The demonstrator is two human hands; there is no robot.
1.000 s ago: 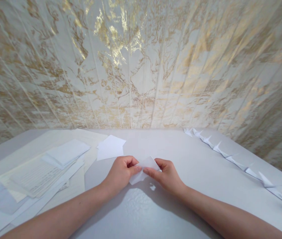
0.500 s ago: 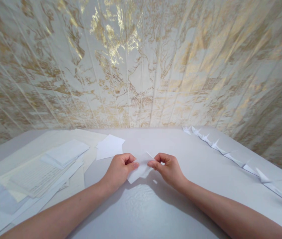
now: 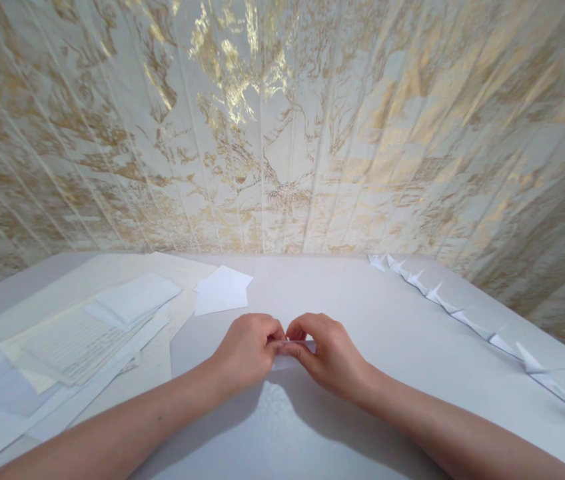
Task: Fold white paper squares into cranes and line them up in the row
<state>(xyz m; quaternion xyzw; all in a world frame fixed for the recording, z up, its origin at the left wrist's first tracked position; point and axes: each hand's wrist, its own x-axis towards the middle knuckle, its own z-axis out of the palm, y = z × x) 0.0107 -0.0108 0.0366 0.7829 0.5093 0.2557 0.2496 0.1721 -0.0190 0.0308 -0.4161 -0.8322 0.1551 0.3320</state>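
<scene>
Between my two hands, just above the white table (image 3: 222, 427), is a small piece of white paper (image 3: 285, 362). My left hand (image 3: 252, 347) pinches its left side between thumb and fingers. My right hand (image 3: 326, 350) is closed on the right side, its thumb lying across the paper's upper part. The two thumbs nearly meet in the middle. Most of the paper is hidden behind the fingers, so its exact folds cannot be made out.
Two loose white sheets (image 3: 222, 291) lie beyond my left hand. Stacked papers (image 3: 135, 300), some with writing (image 3: 70, 350), spread over the left side. A row of folded white paper pieces (image 3: 530, 360) runs along the right edge. A gold-patterned curtain (image 3: 282, 167) hangs behind the table.
My hands have come together and slightly nearer to me. The paper, earlier spread at a slant between them, is now level and mostly covered by the fingers.
</scene>
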